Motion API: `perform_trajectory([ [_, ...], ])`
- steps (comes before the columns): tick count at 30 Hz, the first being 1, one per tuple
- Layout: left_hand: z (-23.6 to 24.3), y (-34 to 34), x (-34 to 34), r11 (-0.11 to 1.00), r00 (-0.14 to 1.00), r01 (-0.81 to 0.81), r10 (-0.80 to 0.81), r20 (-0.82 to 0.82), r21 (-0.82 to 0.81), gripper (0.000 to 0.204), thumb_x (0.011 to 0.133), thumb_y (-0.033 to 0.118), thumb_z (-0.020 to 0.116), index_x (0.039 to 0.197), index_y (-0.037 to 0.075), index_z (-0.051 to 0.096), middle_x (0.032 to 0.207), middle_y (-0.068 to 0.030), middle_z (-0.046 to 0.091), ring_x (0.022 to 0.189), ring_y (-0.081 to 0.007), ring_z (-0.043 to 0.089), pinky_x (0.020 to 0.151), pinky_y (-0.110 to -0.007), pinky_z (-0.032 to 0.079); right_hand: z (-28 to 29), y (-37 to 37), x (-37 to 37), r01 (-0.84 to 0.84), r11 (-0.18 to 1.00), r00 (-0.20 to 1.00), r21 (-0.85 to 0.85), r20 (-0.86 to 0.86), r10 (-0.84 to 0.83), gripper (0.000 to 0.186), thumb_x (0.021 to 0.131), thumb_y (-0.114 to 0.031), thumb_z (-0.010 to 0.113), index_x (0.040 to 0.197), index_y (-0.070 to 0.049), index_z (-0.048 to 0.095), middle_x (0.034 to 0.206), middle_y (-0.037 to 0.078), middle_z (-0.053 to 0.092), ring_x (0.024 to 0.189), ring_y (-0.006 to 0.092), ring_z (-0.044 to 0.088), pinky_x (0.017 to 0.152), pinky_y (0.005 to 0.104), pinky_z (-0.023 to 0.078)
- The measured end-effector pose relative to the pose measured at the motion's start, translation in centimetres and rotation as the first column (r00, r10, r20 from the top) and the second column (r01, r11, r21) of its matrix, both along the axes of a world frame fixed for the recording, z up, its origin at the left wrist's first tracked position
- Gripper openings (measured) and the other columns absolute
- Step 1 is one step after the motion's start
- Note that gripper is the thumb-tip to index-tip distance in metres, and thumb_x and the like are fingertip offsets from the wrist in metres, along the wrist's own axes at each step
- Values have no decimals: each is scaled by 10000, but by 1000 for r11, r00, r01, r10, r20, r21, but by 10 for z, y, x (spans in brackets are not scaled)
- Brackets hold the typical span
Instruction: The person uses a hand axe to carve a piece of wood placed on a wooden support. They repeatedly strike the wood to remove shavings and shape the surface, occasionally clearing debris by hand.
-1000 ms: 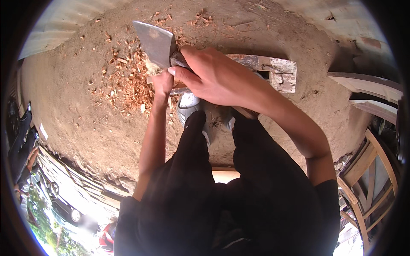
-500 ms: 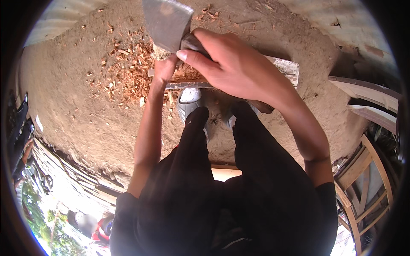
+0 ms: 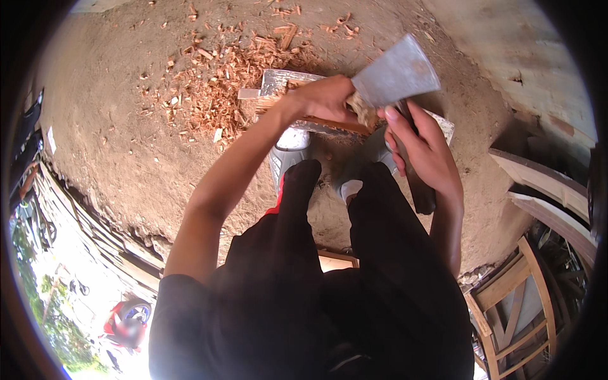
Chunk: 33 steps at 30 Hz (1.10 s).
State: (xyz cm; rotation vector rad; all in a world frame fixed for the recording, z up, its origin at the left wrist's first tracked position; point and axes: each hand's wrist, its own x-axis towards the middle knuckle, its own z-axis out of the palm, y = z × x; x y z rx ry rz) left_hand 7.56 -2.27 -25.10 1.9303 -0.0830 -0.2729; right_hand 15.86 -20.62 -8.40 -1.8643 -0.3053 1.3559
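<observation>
My right hand (image 3: pixel 423 142) is closed round the dark wooden handle (image 3: pixel 419 190) of a hatchet-like tool. Its broad grey metal blade (image 3: pixel 402 73) flares toward the upper right. At the blade's narrow end my left hand (image 3: pixel 323 96) is curled, and a rough tan fibrous piece (image 3: pixel 362 113) shows at its fingertips, touching or very near the metal. Whether that piece belongs to the tool cannot be told. Beneath the left hand lies reddish cut wood (image 3: pixel 339 124) on a worn, whitish board (image 3: pixel 275 79); the hand and forearm hide part of both.
Reddish wood shavings (image 3: pixel 221 95) lie scattered on the dirt floor (image 3: pixel 126 164) left of the board. My shoes (image 3: pixel 286 158) are close to its near edge. Curved wooden pieces (image 3: pixel 548 171) and a wooden chair frame (image 3: pixel 516 297) stand at right. A red motorcycle (image 3: pixel 123 323) is at lower left.
The tool and both hands have moved right and slightly nearer to me. The blade has swung to point toward the upper right, and more of the handle and board now shows.
</observation>
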Motion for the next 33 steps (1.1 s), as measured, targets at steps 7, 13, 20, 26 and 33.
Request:
perform_trajectory([
  [7,11,-18,-8,953,995,76,-90,34,292,470,702,295,773,1122,92,717,840,-195,728,857,-392,718,786,-486,565,-13,-34,-2,186,966,981,-179,-17,-192,350,1082,-390,548,1163,-59,629,755,-6,536,530,69,483,478,235,401],
  [13,-17,-20,-13,941,998,-40,20,62,337,455,722,272,755,1147,122,699,834,-193,729,848,-374,726,767,-486,570,-13,-39,-2,240,951,969,-197,-10,-247,360,1081,-404,544,1173,-66,627,764,-7,541,525,64,486,466,235,388],
  [20,-39,-33,6,868,981,-195,163,109,456,372,801,308,753,1123,128,706,857,-188,736,854,-378,730,782,-485,579,-5,-28,9,201,972,980,-123,38,-197,372,1082,-416,541,1187,-65,609,762,-6,514,517,59,477,458,231,392],
  [26,-51,-38,12,810,949,-308,300,99,499,349,822,288,755,1125,126,691,870,-180,739,845,-368,735,773,-478,582,-5,-25,21,198,980,970,36,134,-201,326,1070,-341,590,1191,-39,602,776,6,533,531,78,497,464,246,412],
  [33,-32,-27,18,725,825,-562,530,199,399,230,794,231,739,949,80,662,748,-191,705,736,-389,720,688,-489,567,-13,-8,16,391,902,913,182,45,-404,319,1081,-315,554,1208,-25,589,809,45,556,500,100,500,443,263,413],
])
